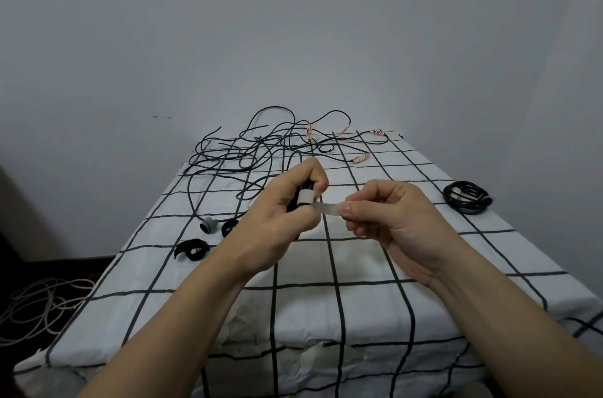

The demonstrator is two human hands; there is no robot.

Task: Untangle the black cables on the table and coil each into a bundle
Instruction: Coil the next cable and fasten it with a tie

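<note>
My left hand (287, 218) grips a coiled black cable bundle (301, 198) above the middle of the table, with a grey strap (306, 197) wrapped round it. My right hand (385, 211) pinches the free end of that strap (329, 207) and holds it stretched to the right. A loose tangle of black cables (261, 149) with red-and-white tags lies at the far end of the table. A finished coiled bundle (467, 197) rests near the right edge.
The table wears a white cloth with a black grid (359, 299). A grey strap roll (208, 224) and two black strap loops (192, 249) lie left of my hands. Pale cables (39, 306) lie on the floor at the left. A plain wall stands behind.
</note>
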